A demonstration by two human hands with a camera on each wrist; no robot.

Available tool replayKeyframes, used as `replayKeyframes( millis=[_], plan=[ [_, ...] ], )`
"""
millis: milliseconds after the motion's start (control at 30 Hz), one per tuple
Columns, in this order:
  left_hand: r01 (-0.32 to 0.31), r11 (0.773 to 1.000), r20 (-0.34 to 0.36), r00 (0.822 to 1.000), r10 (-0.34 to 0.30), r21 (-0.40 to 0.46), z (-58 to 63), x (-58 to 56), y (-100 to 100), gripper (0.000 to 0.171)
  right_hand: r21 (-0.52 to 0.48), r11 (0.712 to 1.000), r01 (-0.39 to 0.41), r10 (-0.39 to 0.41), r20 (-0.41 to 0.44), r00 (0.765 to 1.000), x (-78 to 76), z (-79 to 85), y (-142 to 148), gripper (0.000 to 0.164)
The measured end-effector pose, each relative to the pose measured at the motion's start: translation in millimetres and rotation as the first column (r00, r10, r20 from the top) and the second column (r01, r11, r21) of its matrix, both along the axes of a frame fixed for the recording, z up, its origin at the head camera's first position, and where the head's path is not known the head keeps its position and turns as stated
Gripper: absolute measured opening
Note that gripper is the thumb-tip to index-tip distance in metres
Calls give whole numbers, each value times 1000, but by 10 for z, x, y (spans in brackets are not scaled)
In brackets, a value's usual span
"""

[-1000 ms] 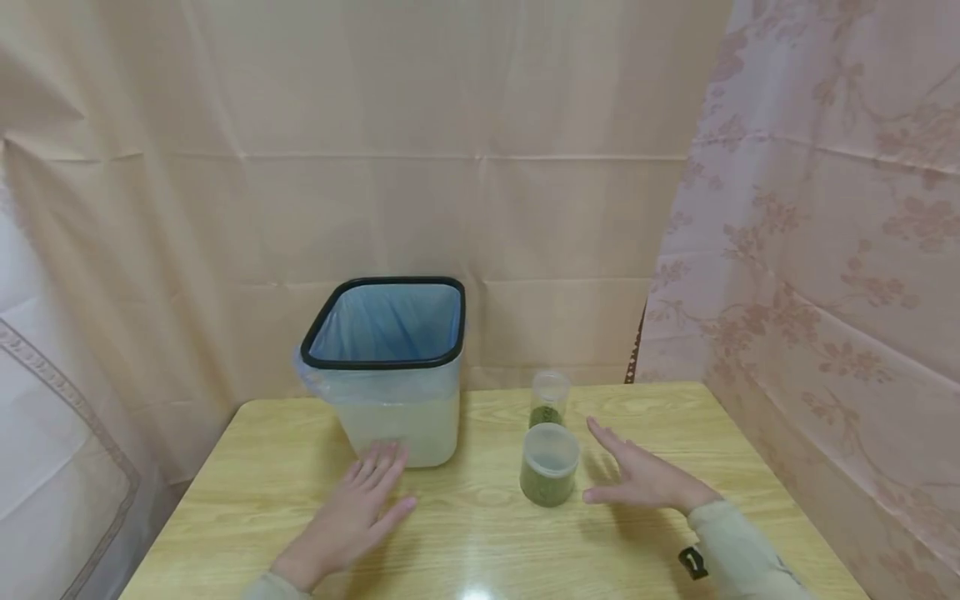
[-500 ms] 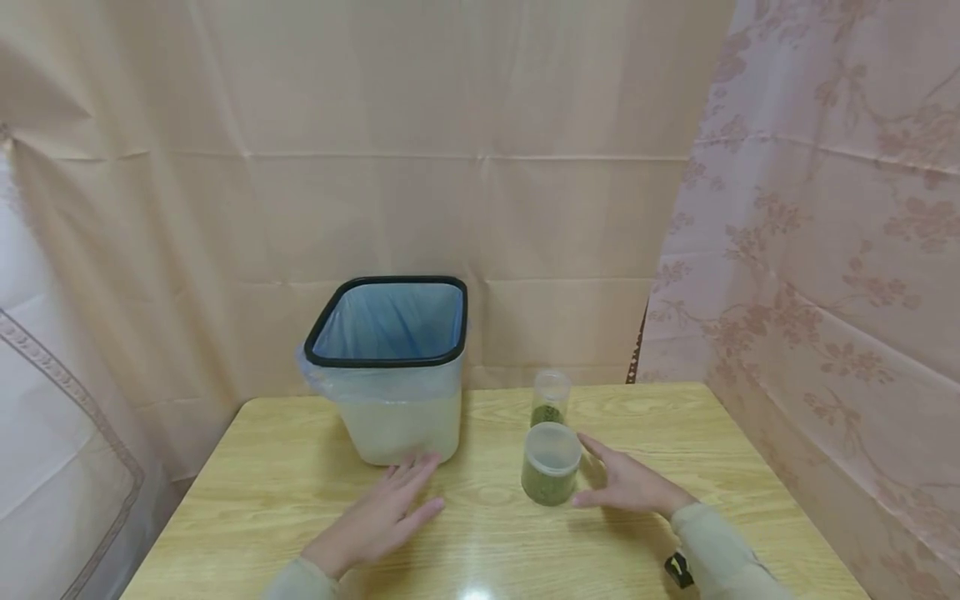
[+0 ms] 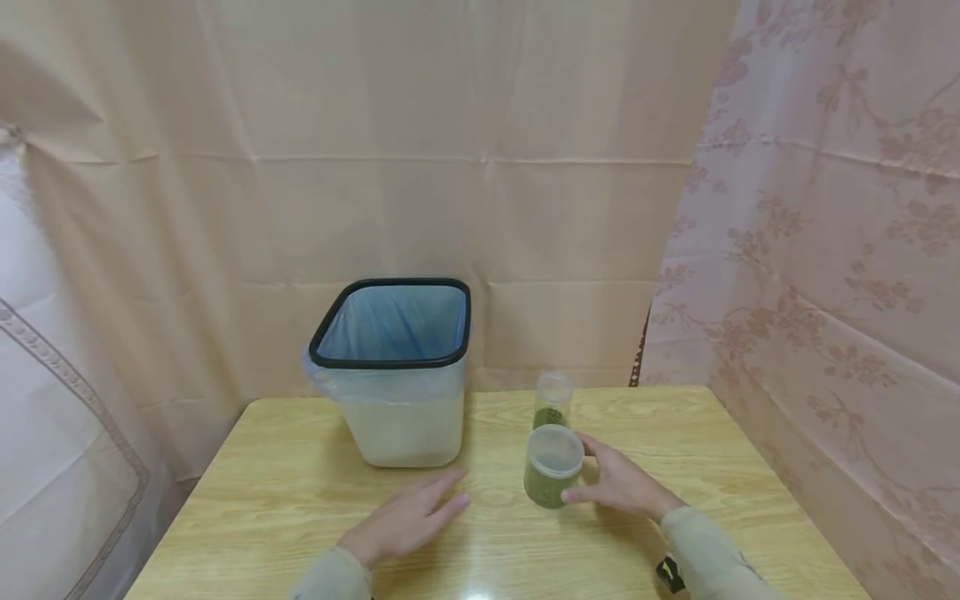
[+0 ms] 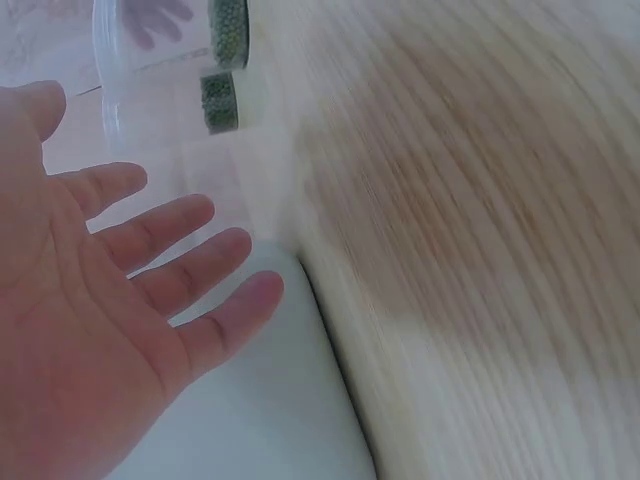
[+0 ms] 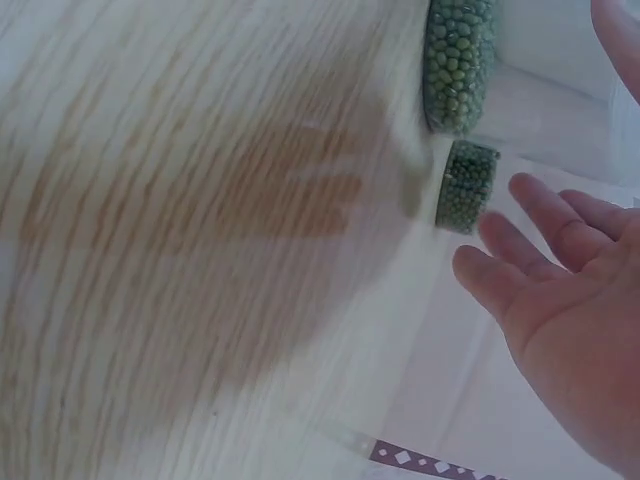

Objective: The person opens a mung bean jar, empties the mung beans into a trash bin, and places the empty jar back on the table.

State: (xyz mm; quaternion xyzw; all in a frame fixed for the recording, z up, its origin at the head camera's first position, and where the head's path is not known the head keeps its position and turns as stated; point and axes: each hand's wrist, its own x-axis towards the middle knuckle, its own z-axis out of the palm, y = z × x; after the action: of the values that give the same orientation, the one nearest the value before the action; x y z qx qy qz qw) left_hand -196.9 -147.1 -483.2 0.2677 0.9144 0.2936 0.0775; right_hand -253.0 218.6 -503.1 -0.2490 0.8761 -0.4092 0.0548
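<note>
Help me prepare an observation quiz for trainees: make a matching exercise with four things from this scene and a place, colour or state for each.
1. bin
2. wide jar
3. narrow jar
4. left hand

A. behind the other jar
B. palm open, gripping nothing
C. black-rimmed, blue-lined
D. in front of the other jar

Pairs: 1-C, 2-D, 3-A, 4-B

In the head view, right of centre, the wide plastic jar (image 3: pixel 552 482) hides the foot of the slim jar (image 3: pixel 553 398) and some fingertips of the right grip (image 3: pixel 626 483). Low on the right, the sleeve (image 3: pixel 712 550) partly covers a black object (image 3: pixel 670 573) too unclear to name. The right wrist view's top edge cuts off the wide jar, its right edge the thumb (image 5: pixel 622 40).
</note>
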Motion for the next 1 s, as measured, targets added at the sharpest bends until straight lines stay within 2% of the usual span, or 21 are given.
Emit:
replayKeyframes(
  millis=[167,433,700,800,1000],
  plan=[
    [5,1000,-22,1000,-5,12,35,-32,116,70,-14,1000,-3,4,38,999,-16,-53,-25,96],
    [-19,995,73,997,12,95,71,-113,342,71,-73,997,-18,24,83,996,-42,-84,-68,97],
    [9,987,104,994,-26,162,50,-184,548,76,-143,988,-63,73,68,995,-73,-140,-117,96],
    [13,984,111,993,-34,180,35,-191,590,77,-135,989,-64,72,58,996,-70,-153,-133,97],
    [23,986,88,995,-38,168,37,-199,643,76,-127,990,-68,75,47,996,-47,-122,-143,96]
  ],
)
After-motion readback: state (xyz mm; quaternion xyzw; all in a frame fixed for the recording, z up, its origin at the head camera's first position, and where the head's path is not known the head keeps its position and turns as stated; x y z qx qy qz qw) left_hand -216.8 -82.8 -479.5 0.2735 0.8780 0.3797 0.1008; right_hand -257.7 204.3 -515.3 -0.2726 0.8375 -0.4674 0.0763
